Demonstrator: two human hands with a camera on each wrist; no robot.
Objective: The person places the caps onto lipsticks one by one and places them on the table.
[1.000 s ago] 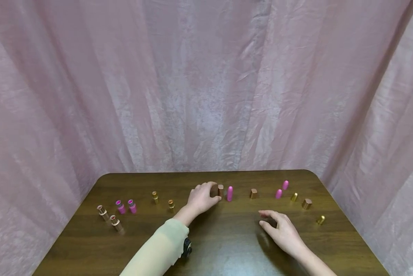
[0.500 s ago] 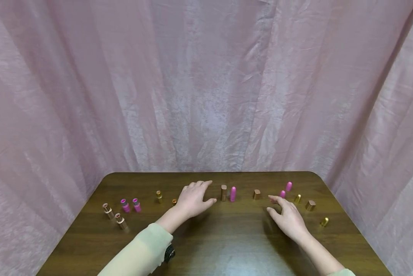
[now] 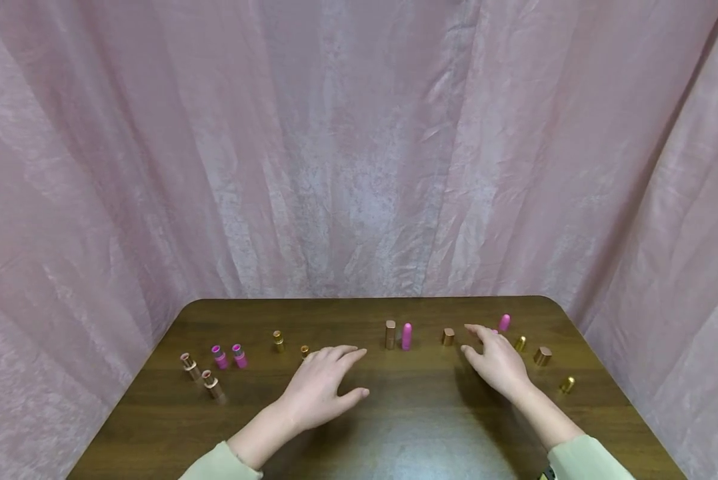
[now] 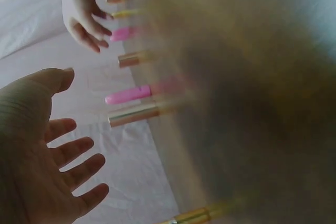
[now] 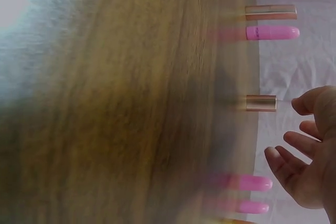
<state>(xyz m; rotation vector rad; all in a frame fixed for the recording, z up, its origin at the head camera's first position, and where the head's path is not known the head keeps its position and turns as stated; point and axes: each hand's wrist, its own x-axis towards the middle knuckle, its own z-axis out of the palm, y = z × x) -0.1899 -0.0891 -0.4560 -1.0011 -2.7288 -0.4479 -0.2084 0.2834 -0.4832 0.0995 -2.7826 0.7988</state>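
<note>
My left hand (image 3: 319, 387) hovers over the table's left-middle part, its fingers spread and holding nothing. Beyond its fingertips stand a tall rose-gold lipstick (image 3: 390, 335) and a tall pink lipstick (image 3: 407, 337), side by side and capped. My right hand (image 3: 497, 360), thumb and fingers apart, reaches over the right side with nothing in it. Nearest to its fingertips is a short rose-gold cap (image 3: 448, 337). In the right wrist view two pink caps (image 5: 252, 183) stand on the other side of the fingers; in the head view the hand mostly covers one of them.
On the left stand uncapped lipstick tubes: two rose-gold (image 3: 213, 385), two pink (image 3: 239, 356) and two gold (image 3: 279, 341), one partly behind my left hand. At right are two gold caps (image 3: 567, 385) and another rose-gold cap (image 3: 543, 356). A pink curtain (image 3: 359, 167) hangs behind the table (image 3: 395, 427).
My left hand has let go of the tall rose-gold lipstick and drawn back left and towards me, spreading its fingers. My right hand has moved forward, up to the pink caps.
</note>
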